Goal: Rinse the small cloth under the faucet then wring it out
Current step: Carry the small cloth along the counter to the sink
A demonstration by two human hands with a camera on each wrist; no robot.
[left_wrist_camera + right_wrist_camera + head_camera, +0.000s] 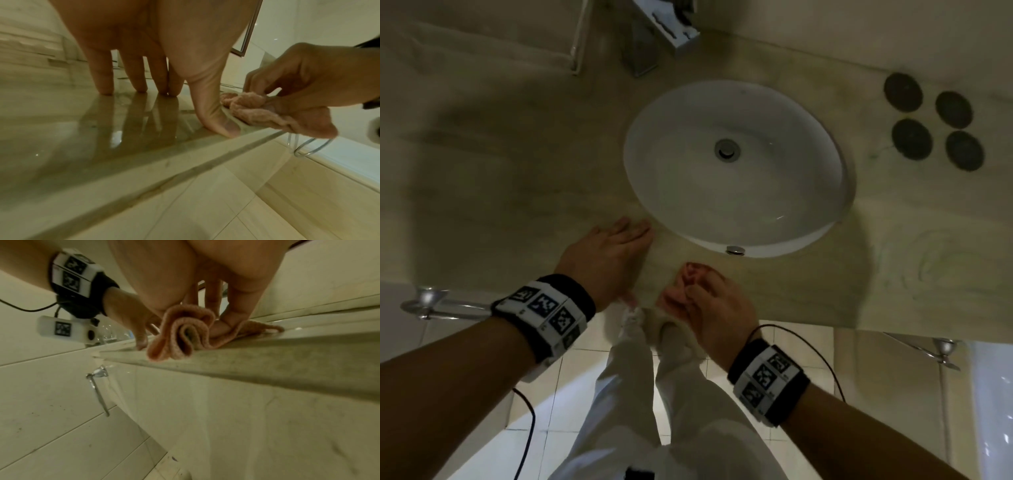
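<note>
White oval ceramic basin [736, 171], set into the beige marble-look countertop [517, 164], holds nothing but its round metal drain plug [727, 149] at centre; no water seen in it. Chrome faucet [661, 37] sits at 12 o'clock of the basin, cut off by the top edge and blurry.

Small pink terry cloth [180, 335] is bunched at the counter's front edge, at approx. 6 o'clock of the basin, one fold hanging over the lip. R hand [705, 301] has it gripped, fingers curled round the folds w/ thumb pinching; in head view the cloth is mostly hidden under that hand. L hand [606, 257] lies at 9 o'clock of the cloth, fingers straight, tips and thumb pressed flat on the counter, holding nothing; thumb just beside the cloth.

Four dark round discs [933, 121] lie at 3 o'clock of the basin; too dim to tell what they are. Chrome towel ring [310, 147] hangs below the counter, partly hidden by the cloth.
</note>
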